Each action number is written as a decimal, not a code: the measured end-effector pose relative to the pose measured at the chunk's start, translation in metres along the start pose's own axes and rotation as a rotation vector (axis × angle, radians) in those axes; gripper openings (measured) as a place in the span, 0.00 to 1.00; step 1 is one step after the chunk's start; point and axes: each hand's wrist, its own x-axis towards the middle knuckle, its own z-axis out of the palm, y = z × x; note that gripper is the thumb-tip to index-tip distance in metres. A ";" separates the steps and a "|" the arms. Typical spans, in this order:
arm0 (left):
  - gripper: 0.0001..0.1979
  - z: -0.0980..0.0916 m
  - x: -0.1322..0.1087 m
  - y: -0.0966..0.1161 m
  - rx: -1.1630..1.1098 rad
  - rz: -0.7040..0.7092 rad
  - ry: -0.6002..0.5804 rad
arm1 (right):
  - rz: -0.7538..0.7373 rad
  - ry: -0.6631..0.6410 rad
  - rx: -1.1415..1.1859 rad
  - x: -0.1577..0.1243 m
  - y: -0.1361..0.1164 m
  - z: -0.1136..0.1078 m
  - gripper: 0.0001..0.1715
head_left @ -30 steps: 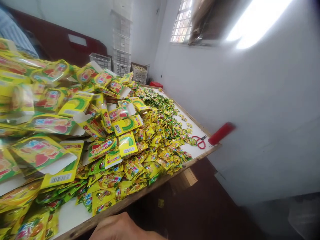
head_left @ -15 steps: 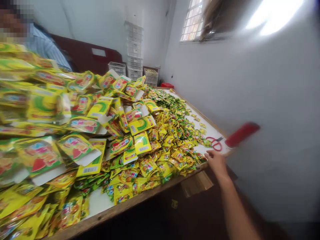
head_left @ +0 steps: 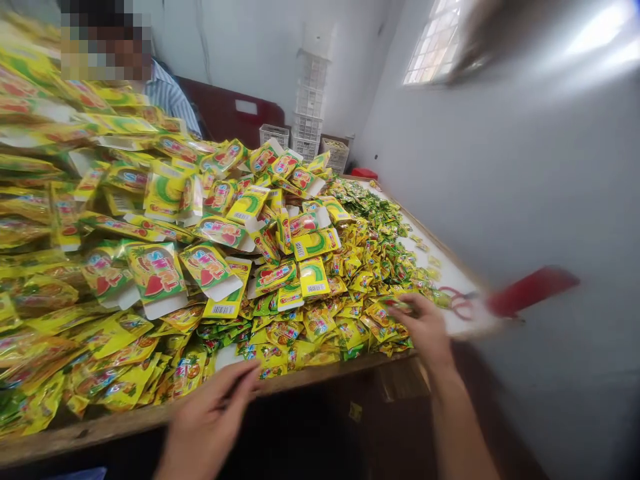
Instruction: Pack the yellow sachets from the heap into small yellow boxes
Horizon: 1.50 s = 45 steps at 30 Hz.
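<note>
My left hand (head_left: 213, 413) hovers at the table's front edge, thumb a little apart from the fingers, with nothing visible in it. Over the right part of the heap of small yellow and green sachets (head_left: 360, 287), my right hand (head_left: 427, 330) is bent inward, its fingers closed on what looks like a small sachet (head_left: 407, 301), though blur softens this. Printed cardboard boxes (head_left: 157, 273) with white open flaps lie piled at the left and middle. Larger yellow packets (head_left: 120, 347) spread along the front left.
Red-handled scissors (head_left: 460, 303) and a red cylindrical object (head_left: 533, 290) lie at the table's right corner, beside the wall. A wooden rim (head_left: 115, 427) edges the table. A person in a striped sleeve (head_left: 173, 97) is behind the heap. White crates (head_left: 307, 113) stand stacked at the back.
My left hand has come into view at the front edge. My right hand has moved from the table's right edge onto the sachets. The view has swung left.
</note>
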 end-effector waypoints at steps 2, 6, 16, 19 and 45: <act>0.16 0.039 0.022 0.003 0.084 0.066 -0.177 | 0.007 -0.152 0.242 -0.018 -0.028 0.038 0.21; 0.20 0.095 0.054 0.012 0.295 0.206 -0.164 | 0.117 -0.315 0.477 -0.045 -0.051 0.086 0.26; 0.05 0.103 0.057 0.013 0.176 0.151 -0.142 | 0.199 -0.175 0.547 -0.068 -0.034 0.091 0.13; 0.07 0.091 0.050 0.014 0.020 0.112 -0.238 | 0.195 -0.164 0.556 -0.073 -0.042 0.101 0.15; 0.08 0.025 0.017 0.014 -0.579 -0.146 -0.293 | 0.156 -0.573 0.558 -0.110 -0.070 0.137 0.14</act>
